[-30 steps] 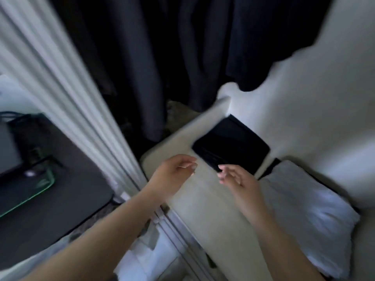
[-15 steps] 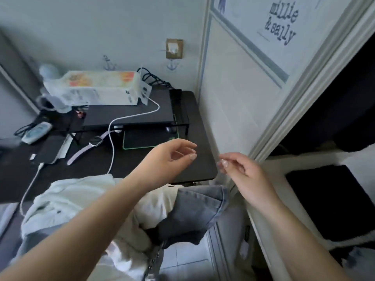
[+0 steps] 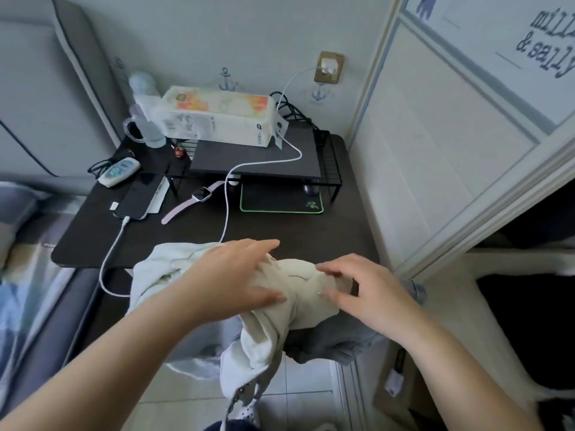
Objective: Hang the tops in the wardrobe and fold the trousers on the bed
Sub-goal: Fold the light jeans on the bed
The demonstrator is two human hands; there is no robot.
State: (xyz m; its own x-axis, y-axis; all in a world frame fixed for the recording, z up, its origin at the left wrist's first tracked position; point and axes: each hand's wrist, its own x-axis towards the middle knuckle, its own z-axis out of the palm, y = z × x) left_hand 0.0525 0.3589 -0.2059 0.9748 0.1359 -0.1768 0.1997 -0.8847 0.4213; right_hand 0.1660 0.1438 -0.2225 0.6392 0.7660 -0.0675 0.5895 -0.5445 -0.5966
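Both hands have dropped down onto the clothes since half a second ago, when they were floating in the air with nothing under them, and the view has swung further off the wardrobe toward the desk. Left hand [image 3: 236, 276] lies flat on the cream top [image 3: 298, 293], fingers straight and spread, pointing to about 2 o'clock. Right hand [image 3: 367, 290] sits at 3 o'clock from it, fingers loosely bent with the tips touching the same cream fabric; neither one is actually gripping yet as far as I can see.

The pile hangs off the near edge of the dark worktop [image 3: 280, 228], around 6 o'clock of the green-edged mouse mat [image 3: 281, 199]. The cream top is bunched up and creased, draping down past the edge, with grey trousers [image 3: 329, 343] crumpled underneath at 5 o'clock.

Room-wise: the white wardrobe door [image 3: 435, 144] runs right up against the worktop at 3 o'clock, so it's tight on that side. A white charging cable [image 3: 227, 213] snakes down to the pile at 11 o'clock, and a watch [image 3: 199, 195] and phone [image 3: 140, 197] lie further back. The bed [image 3: 28, 275] is off at 9 o'clock.
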